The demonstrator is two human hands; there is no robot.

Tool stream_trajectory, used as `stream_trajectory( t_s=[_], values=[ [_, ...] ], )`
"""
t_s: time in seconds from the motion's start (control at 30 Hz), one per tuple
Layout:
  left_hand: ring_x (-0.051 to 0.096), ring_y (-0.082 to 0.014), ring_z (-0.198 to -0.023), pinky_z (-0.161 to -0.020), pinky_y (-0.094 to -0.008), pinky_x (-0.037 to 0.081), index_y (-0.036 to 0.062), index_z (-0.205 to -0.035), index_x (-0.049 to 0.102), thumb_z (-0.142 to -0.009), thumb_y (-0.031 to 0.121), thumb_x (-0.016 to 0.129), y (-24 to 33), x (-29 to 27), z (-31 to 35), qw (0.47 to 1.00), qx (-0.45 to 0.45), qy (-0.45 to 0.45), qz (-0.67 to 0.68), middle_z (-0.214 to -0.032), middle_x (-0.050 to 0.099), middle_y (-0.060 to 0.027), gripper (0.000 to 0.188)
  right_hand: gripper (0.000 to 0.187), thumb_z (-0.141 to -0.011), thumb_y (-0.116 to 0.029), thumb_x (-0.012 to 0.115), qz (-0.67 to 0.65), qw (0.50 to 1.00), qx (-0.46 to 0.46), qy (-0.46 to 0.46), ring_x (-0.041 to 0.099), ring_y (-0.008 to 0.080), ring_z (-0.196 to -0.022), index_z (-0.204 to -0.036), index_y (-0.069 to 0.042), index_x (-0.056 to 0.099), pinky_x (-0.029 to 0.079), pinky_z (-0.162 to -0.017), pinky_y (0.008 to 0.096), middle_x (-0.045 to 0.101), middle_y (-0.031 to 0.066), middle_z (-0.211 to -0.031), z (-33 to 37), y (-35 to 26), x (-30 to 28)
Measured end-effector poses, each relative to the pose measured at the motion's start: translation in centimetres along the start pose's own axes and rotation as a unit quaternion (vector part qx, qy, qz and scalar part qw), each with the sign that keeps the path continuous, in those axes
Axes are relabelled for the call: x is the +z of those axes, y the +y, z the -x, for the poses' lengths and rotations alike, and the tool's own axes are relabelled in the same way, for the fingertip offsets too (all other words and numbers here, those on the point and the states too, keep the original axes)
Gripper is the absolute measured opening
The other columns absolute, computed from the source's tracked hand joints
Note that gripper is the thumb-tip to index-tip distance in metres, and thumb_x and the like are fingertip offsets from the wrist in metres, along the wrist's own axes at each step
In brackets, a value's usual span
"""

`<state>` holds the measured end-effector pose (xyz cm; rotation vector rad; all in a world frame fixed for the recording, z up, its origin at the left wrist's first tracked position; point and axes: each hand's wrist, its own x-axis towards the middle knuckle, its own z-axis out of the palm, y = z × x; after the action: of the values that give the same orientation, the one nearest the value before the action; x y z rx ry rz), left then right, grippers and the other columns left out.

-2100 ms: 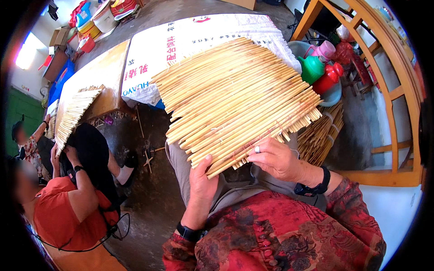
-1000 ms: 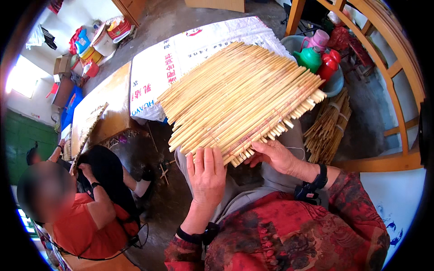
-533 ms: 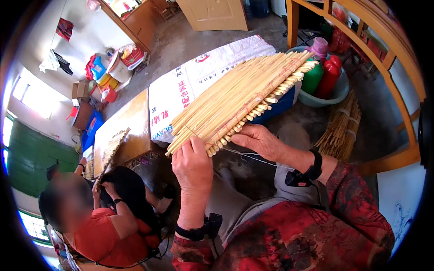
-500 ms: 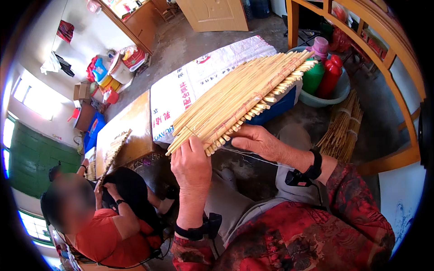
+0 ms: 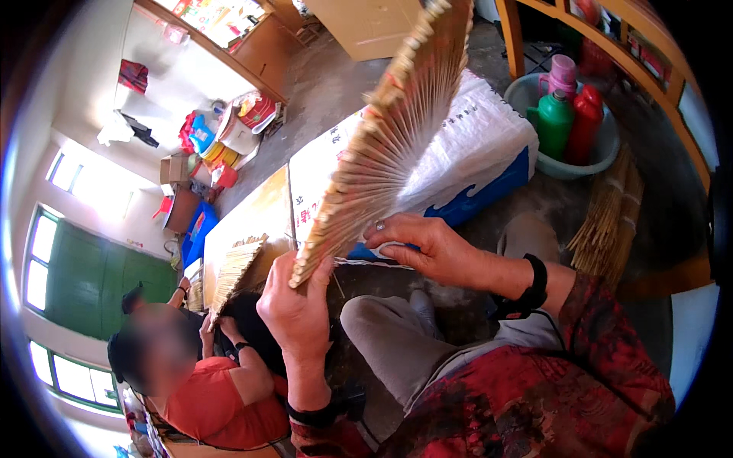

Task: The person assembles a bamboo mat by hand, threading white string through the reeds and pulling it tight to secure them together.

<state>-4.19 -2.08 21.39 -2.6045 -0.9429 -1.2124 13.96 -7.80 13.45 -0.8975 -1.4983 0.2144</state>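
A mat of pale stalks [image 5: 382, 153], sewn side by side, is held up on edge in front of me, its stalk ends fanning toward the upper right. My left hand [image 5: 294, 301] grips its lower left end between thumb and fingers. Just below the mat's lower edge is my right hand [image 5: 416, 243], fingers curled and thumb pressed in, with a ring on one finger. White string [image 5: 366, 262] runs to this hand from the left and seems pinched in it. The far tip of the mat passes out of the top of view.
A low table [image 5: 263, 198] bears a white sack sheet [image 5: 489, 122] over a blue-sided box. Right of it are a basin [image 5: 565, 166] with flasks and a bundle of stalks [image 5: 611, 214]. At left a co-worker in an orange top [image 5: 221, 401] holds another stalk mat [image 5: 238, 267].
The mat has been tilted up from lying nearly flat to standing on edge. My left hand has shifted slightly left and down; my right hand stays by the lower edge.
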Motion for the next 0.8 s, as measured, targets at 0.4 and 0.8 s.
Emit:
stream_trajectory(
  t_s=[0.4, 0.8],
  values=[
    [0.058, -0.0119, -0.089, -0.077, -0.0253, 0.046, -0.0048, -0.109, 0.056, -0.086, 0.007, 0.058, -2.0, 4.1, 5.9, 0.74, -0.347, 0.002, 0.576, -0.101, 0.061, -0.0074, 0.026, 0.017, -0.079, -0.008, 0.06, 0.15, 0.987, -0.017, -0.064, 0.052, 0.0257, -0.091, -0.097, -0.008, 0.06, 0.038, -0.082, 0.0361, 0.057, 0.0055, -0.093, 2.1, -1.2, 0.4],
    [0.058, -0.0128, -0.084, -0.073, -0.0268, 0.046, -0.0052, -0.105, 0.056, -0.085, 0.014, 0.06, -3.2, 12.5, 9.1, 0.665, -0.521, -0.019, 0.535, -0.097, 0.061, -0.0088, 0.028, 0.013, -0.078, -0.013, 0.062, 0.168, 0.97, 0.132, -0.113, 0.053, 0.0267, -0.08, -0.088, -0.005, 0.06, 0.043, -0.072, 0.0353, 0.055, 0.0094, -0.082, 6.5, 4.8, 1.2]
  ],
)
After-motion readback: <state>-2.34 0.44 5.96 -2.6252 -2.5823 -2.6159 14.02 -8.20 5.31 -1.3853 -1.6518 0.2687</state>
